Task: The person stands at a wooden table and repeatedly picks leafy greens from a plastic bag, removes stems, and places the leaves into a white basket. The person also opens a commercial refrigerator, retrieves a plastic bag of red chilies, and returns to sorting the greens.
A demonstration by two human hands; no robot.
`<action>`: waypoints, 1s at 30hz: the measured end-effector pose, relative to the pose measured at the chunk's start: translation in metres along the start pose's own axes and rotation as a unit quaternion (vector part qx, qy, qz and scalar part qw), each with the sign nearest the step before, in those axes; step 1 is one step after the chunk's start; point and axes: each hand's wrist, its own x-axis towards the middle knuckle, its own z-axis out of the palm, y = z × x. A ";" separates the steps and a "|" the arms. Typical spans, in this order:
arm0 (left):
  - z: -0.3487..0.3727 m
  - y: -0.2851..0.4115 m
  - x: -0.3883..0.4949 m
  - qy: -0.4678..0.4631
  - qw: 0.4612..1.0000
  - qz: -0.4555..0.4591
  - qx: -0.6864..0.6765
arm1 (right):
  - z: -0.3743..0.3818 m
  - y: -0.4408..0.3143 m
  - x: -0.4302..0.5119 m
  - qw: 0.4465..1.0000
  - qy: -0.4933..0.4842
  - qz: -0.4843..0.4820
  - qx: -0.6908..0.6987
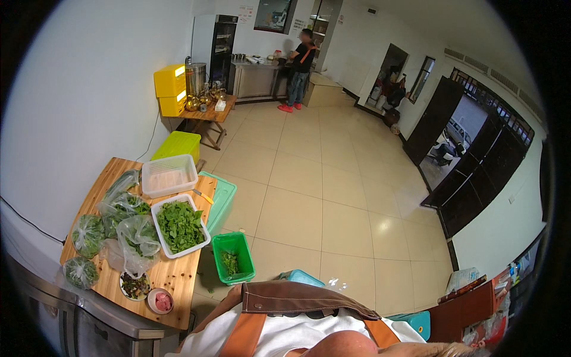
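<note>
Both my hands are out of view; only part of my left forearm (pixel 223 303) shows beside the brown apron (pixel 308 296). To my left is a wooden table (pixel 174 285). On it, leafy greens (pixel 180 226) fill a white plastic basket (pixel 168 255). Behind that sits another white basket (pixel 169 176) with no greens in it. A yellow-handled knife (pixel 204 196) lies near the table's right edge. Clear plastic bags of greens (pixel 136 241) crowd the left side. At the near end are a plate of dark chopped food (pixel 134 285) and a bowl of pink meat (pixel 161 301).
A green bin (pixel 246 261) with leaves stands on the tiled floor (pixel 290 214) beside the table. A lidded pale-green box (pixel 223 196) is partly under it. Steel equipment (pixel 107 319) borders the near left. Far off, a person (pixel 303 67) stands at a steel counter (pixel 258 80).
</note>
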 end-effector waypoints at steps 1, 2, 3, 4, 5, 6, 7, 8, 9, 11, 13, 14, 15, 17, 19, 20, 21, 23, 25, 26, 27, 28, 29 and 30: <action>0.000 0.000 0.000 -0.001 1.000 0.003 0.000 | 0.000 0.000 -0.001 1.000 0.002 -0.001 0.000; 0.000 0.000 -0.001 -0.001 1.000 0.003 0.000 | 0.000 0.000 -0.002 1.000 0.003 -0.001 -0.001; 0.000 0.000 -0.002 -0.002 1.000 0.004 0.000 | 0.000 0.001 -0.004 1.000 0.004 -0.002 0.000; -0.001 0.000 -0.003 -0.003 1.000 0.003 -0.001 | 0.000 0.000 -0.005 1.000 0.007 -0.001 0.000; -0.001 0.000 -0.003 -0.004 1.000 0.004 0.000 | 0.000 0.001 -0.006 1.000 0.008 -0.001 0.001; -0.001 -0.001 -0.004 -0.005 1.000 0.007 -0.001 | 0.000 0.001 -0.007 1.000 0.010 -0.002 0.000; -0.001 -0.002 -0.004 -0.006 1.000 0.006 0.000 | 0.000 0.001 -0.008 1.000 0.011 -0.002 -0.002; -0.001 -0.002 -0.005 -0.006 1.000 0.008 -0.001 | 0.000 0.002 -0.010 1.000 0.013 -0.002 -0.003; -0.001 -0.003 -0.005 -0.008 1.000 0.008 0.000 | 0.000 0.002 -0.011 1.000 0.016 -0.003 -0.005; -0.001 -0.004 -0.007 -0.010 1.000 0.008 0.002 | 0.000 0.003 -0.013 1.000 0.018 -0.004 -0.007; 0.000 -0.006 -0.008 -0.010 1.000 0.010 0.000 | -0.001 0.004 -0.016 1.000 0.021 -0.005 -0.009; 0.000 -0.007 -0.009 -0.010 1.000 0.011 0.001 | -0.001 0.004 -0.017 1.000 0.021 -0.006 -0.009; 0.002 -0.008 -0.011 -0.008 1.000 0.014 0.001 | -0.002 0.004 -0.018 1.000 0.022 -0.008 -0.009; 0.005 -0.012 -0.013 -0.008 1.000 0.018 0.003 | -0.003 0.004 -0.021 1.000 0.022 -0.009 -0.014; 0.011 -0.016 -0.015 -0.006 1.000 0.028 0.006 | -0.006 0.003 -0.024 0.999 0.017 -0.017 -0.024; 0.014 -0.019 -0.016 -0.005 0.999 0.031 0.008 | -0.007 0.003 -0.026 0.999 0.015 -0.019 -0.028; 0.018 -0.021 -0.016 -0.004 0.999 0.036 0.011 | -0.009 0.004 -0.028 0.999 0.010 -0.024 -0.036; 0.025 -0.022 -0.017 0.003 0.999 0.049 0.017 | -0.012 0.007 -0.034 0.998 -0.003 -0.032 -0.055; 0.034 -0.014 -0.019 0.023 0.997 0.062 0.029 | -0.016 0.010 -0.044 0.995 -0.025 -0.049 -0.089; 0.038 -0.006 -0.023 0.034 0.996 0.065 0.040 | -0.018 0.011 -0.050 0.991 -0.038 -0.060 -0.114; 0.043 0.003 -0.028 0.026 0.995 0.057 0.075 | -0.019 0.010 -0.057 0.984 -0.055 -0.077 -0.150; 0.047 0.014 -0.035 0.016 0.992 0.051 0.111 | -0.020 0.008 -0.064 0.974 -0.073 -0.101 -0.190; 0.051 0.027 -0.044 -0.011 0.983 0.035 0.180 | -0.019 0.005 -0.072 0.954 -0.103 -0.141 -0.243; 0.056 0.039 -0.057 0.040 0.995 0.025 0.092 | -0.016 -0.001 -0.078 0.929 -0.133 -0.187 -0.290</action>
